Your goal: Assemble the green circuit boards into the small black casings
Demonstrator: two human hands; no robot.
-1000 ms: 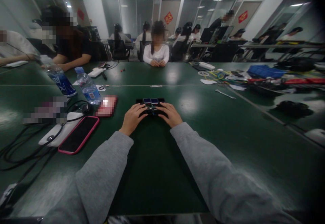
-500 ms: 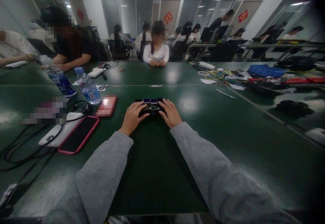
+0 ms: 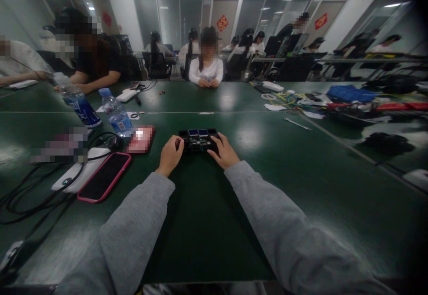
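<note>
A small black device (image 3: 198,139) with two little blue screens on top lies on the green table (image 3: 207,223), straight ahead of me. My left hand (image 3: 171,153) is curled at its left end, fingers closed against its side. My right hand (image 3: 223,152) rests at its right end with the fingers bent over the edge. Both arms are in grey sleeves.
A phone in a pink case (image 3: 103,177) lies left of my arm beside a white pack (image 3: 72,180) and black cables (image 3: 20,201). Two water bottles (image 3: 115,113) stand further back. Tools and wires (image 3: 301,103) litter the right. A person in white (image 3: 207,70) sits opposite.
Both hands have slid off the top of the device to its two ends, so its middle now shows. The left fingers have curled in.
</note>
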